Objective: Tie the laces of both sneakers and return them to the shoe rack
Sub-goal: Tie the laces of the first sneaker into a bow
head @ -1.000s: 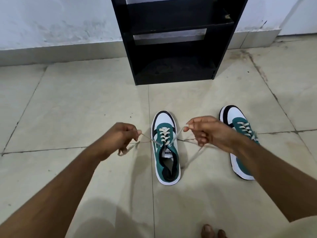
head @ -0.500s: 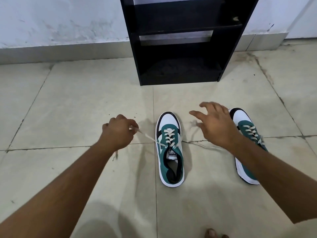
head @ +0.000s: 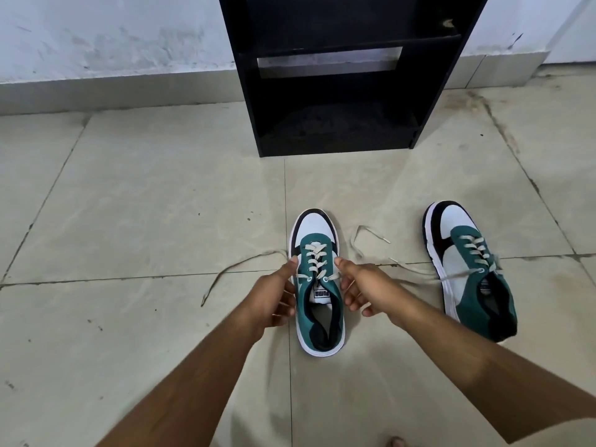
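Observation:
A teal, white and black sneaker (head: pixel 317 321) stands on the floor tiles in the middle, toe pointing at the black shoe rack (head: pixel 248 101). My left hand (head: pixel 274 298) and my right hand (head: pixel 364 285) clasp its two sides, thumbs pressed on the upper beside the top eyelets. Its cream laces are untied: one end (head: pixel 225 272) trails left across the floor, the other (head: pixel 358 240) curls to the right. The second sneaker (head: pixel 467 269) lies to the right, turned a little, with its loose lace (head: pixel 416 269) stretched toward my right hand.
The rack stands against the white wall (head: pixel 113 37), its lower shelf (head: pixel 335 127) open toward me. Pale floor tiles (head: pixel 145 204) surround the shoes. My toes (head: pixel 396 441) show at the bottom edge.
Both hands let go of the lace ends, which dropped to the floor. The hands then came together onto the sides of the middle sneaker.

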